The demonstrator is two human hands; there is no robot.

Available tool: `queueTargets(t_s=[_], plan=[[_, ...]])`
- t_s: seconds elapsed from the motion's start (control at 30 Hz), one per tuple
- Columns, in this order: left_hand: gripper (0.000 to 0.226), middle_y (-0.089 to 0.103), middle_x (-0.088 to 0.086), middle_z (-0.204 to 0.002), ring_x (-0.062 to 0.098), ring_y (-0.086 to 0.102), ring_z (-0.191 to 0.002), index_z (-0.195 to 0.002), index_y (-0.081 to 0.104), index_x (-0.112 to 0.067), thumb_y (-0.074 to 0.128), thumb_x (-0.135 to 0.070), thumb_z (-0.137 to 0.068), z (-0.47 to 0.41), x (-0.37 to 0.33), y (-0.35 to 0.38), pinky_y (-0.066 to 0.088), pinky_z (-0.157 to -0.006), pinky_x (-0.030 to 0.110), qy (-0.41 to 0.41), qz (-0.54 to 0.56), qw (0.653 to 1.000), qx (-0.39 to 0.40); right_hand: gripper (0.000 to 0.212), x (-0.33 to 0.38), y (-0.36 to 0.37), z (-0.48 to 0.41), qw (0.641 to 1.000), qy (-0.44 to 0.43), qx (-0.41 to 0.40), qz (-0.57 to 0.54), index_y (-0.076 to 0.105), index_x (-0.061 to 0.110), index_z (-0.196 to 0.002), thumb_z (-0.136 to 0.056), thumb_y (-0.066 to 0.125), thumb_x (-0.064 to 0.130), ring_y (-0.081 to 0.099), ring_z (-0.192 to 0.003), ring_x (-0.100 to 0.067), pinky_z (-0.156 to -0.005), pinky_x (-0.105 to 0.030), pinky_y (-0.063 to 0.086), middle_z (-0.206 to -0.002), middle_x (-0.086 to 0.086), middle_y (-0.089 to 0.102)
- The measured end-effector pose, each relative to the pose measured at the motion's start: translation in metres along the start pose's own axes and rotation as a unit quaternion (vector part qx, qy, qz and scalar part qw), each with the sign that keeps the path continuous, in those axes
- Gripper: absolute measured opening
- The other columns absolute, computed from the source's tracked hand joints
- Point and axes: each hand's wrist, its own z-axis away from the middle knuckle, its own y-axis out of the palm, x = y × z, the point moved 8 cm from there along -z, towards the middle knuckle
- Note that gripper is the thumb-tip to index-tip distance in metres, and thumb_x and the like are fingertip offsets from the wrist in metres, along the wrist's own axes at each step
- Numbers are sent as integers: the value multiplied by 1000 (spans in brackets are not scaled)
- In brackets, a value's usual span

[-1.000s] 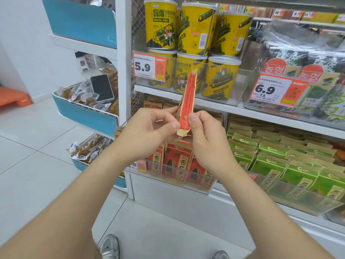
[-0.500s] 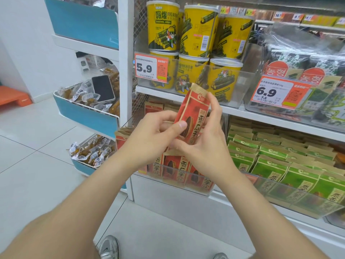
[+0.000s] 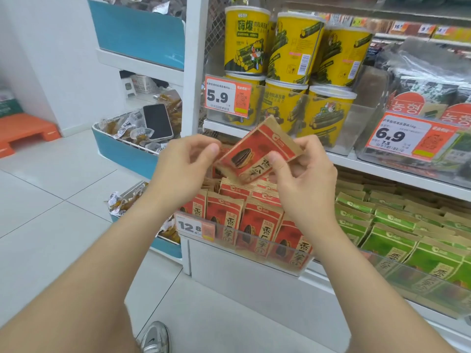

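Red-and-kraft seed packet (image 3: 251, 154) is sitting tilted between the right hand (image 3: 308, 182), pinching its right end, and the left hand (image 3: 186, 166), curling beside its left corner, grip indiscernible; that one-ended pinch is risking a drop onto the shelved packets (image 3: 229, 217) below.

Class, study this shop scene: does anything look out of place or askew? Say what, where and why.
A phone lies in the blue bin among wrapped snacks, left of the shelves; it is not stock. Two upper yellow tubs lean sideways. The red packet in the right hand is held tilted.
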Motion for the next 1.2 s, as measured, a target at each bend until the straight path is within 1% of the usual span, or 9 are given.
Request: queueTargets(t_s=[0.13, 0.23, 0.33, 0.57, 0.67, 0.77, 0.93, 1.07, 1.2], plan=[[27, 73, -6, -122, 16, 68, -109, -126, 74, -25, 55, -19, -108, -14, 38, -20, 56, -101, 40, -70, -145, 987, -27, 24, -1, 16, -10, 997, -25, -46, 49, 46, 27, -93, -105, 67, 32, 75, -74, -27, -63, -56, 57, -86, 4, 71], [32, 67, 2, -138, 26, 63, -125, -135, 69, -19, 58, -19, -105, -18, 58, -10, 49, -106, 39, -99, -198, 975, 32, 22, -1, 44, -18, 994, -44, -1, 99, 45, 18, -98, -108, 63, 26, 62, -66, -2, -61, -37, 40, -75, 7, 62], [38, 64, 9, -143, 30, 58, -133, -140, 65, -13, 59, -20, -103, -19, 66, 6, 45, -106, 37, -100, -254, 957, 101, 18, -8, 78, -22, 988, -31, 69, 138, 46, 14, -100, -109, 60, 20, 48, -79, 20, -61, -27, 33, -72, 11, 54], [28, 70, 6, -123, 25, 64, -118, -105, 81, -17, 57, -29, -100, -29, 90, 3, 49, -94, 35, -84, -258, 955, 120, 13, -26, 132, -40, 930, -48, 140, 337, 64, 22, -105, -107, 58, 33, 61, -87, -34, -67, -39, 46, -88, -6, 71], [30, 75, 2, -116, 22, 66, -112, -110, 82, -17, 53, -22, -102, -31, 97, -2, 46, -88, 31, -83, -245, 960, 111, 15, -22, 153, -48, 877, -79, 182, 438, 76, 23, -105, -103, 62, 27, 70, -97, -34, -69, -38, 51, -93, -5, 75], [28, 74, -2, -114, 19, 63, -110, -112, 80, -23, 55, -28, -101, -32, 101, -5, 45, -89, 31, -93, -227, 965, 98, 15, -39, 174, -47, 838, -50, 248, 483, 77, 23, -108, -96, 68, 20, 68, -106, -34, -87, -42, 48, -102, -7, 76], [19, 71, -7, -107, 13, 62, -101, -105, 79, -29, 61, -29, -99, -31, 107, 1, 44, -69, 23, -138, -153, 976, 76, 20, -65, 180, -53, 843, 51, 322, 428, 77, 25, -112, -98, 64, 31, 62, -121, -35, -109, -54, 35, -111, -3, 75], [20, 72, -10, -102, 10, 66, -98, -94, 80, -32, 64, -21, -93, -30, 115, 2, 53, -73, 27, -173, -112, 976, 64, 60, -61, 184, -54, 846, 94, 378, 363, 66, 24, -142, -89, 82, 48, 53, -139, -28, -119, -55, 35, -141, 0, 66], [23, 73, -15, -93, 5, 66, -91, -88, 81, -31, 64, -16, -90, -31, 114, 1, 58, -74, 28, -169, -120, 977, 40, 72, -66, 187, -59, 844, 67, 357, 395, 64, 17, -141, -82, 91, 48, 55, -133, -31, -109, -52, 47, -132, -5, 67]])
